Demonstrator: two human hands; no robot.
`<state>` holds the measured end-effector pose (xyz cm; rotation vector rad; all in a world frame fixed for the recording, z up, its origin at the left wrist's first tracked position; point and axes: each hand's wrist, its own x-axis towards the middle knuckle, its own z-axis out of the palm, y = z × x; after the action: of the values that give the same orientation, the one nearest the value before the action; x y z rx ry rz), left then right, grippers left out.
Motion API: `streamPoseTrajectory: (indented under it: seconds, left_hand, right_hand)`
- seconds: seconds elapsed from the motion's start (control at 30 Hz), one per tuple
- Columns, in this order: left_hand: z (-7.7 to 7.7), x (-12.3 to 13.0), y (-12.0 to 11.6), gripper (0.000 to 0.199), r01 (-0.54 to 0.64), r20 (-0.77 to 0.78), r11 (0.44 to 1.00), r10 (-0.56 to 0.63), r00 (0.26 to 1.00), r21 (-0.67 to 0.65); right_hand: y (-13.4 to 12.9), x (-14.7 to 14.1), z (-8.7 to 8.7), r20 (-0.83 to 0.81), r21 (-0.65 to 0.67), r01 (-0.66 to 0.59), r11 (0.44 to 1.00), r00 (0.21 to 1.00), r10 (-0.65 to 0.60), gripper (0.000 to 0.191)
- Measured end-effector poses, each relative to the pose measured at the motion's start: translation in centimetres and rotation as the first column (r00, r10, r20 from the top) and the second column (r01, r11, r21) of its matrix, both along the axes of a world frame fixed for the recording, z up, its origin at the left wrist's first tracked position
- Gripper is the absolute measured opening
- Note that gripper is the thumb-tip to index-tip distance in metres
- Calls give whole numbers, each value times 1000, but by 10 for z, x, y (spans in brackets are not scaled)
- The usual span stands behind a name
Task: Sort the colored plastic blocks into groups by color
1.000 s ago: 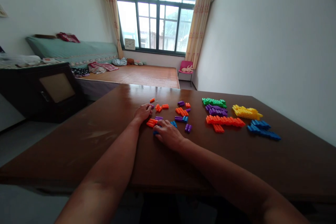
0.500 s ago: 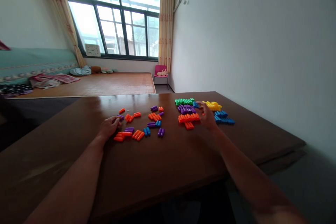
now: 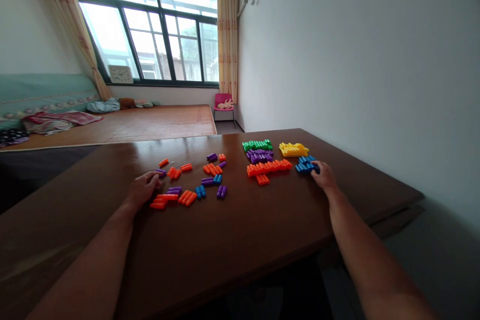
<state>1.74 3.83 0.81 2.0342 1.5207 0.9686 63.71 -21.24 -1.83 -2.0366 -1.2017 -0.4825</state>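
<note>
My right hand (image 3: 323,175) is at the right end of the pile of blue plastic pieces (image 3: 304,164), its thumb and fingers closed on a blue piece there. On the left, my left hand (image 3: 144,189) rests on the table with curled fingers, the fingertips at a small purple plastic piece (image 3: 161,172). Close by lie orange pieces (image 3: 159,205), more purple pieces (image 3: 174,190) and a blue pair (image 3: 200,191). Sorted by colour at centre right are a green row (image 3: 257,145), a purple row (image 3: 259,155), an orange row (image 3: 269,167) and a yellow pile (image 3: 293,149).
The brown table (image 3: 232,240) carries all the pieces. Its right edge runs near the white wall (image 3: 337,60). Beyond it stand a bed with a brown mat (image 3: 165,120) and a pink chair (image 3: 223,101) below the window.
My right hand has moved right, from between the coloured rows to the blue pile, taking a blue piece along. My left hand stays by the purple piece. The view has turned slightly right.
</note>
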Motion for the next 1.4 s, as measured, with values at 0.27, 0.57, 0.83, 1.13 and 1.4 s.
streamPoseTrajectory:
  seconds: [0.27, 0.57, 0.83, 1.13, 1.4]
  left_hand:
    - [-13, -4, 9, 49, 20, -5, 999, -20, 1000, 30]
    - [-10, 3, -2, 40, 22, 11, 1000, -23, 1000, 21]
    - [-11, 6, -4, 35, 13, 20, 1000, -13, 1000, 0]
    - [-10, 7, -2, 34, -10, -5, 1000, 10, 1000, -23]
    - [-9, 4, 1, 42, 23, -24, 1000, -23, 999, -2]
  right_hand:
    - [-11, -10, 2, 45, 20, 186, 982, 981, -186, 51]
    - [27, -167, 35, 258, -40, -481, 876, 842, 475, 32]
    - [88, -335, 48, 85, -337, -786, 517, 522, 849, 39]
    - [113, -365, 56, 46, -510, -734, 449, 498, 866, 28]
    - [100, -318, 65, -75, -325, -810, 488, 537, 840, 15]
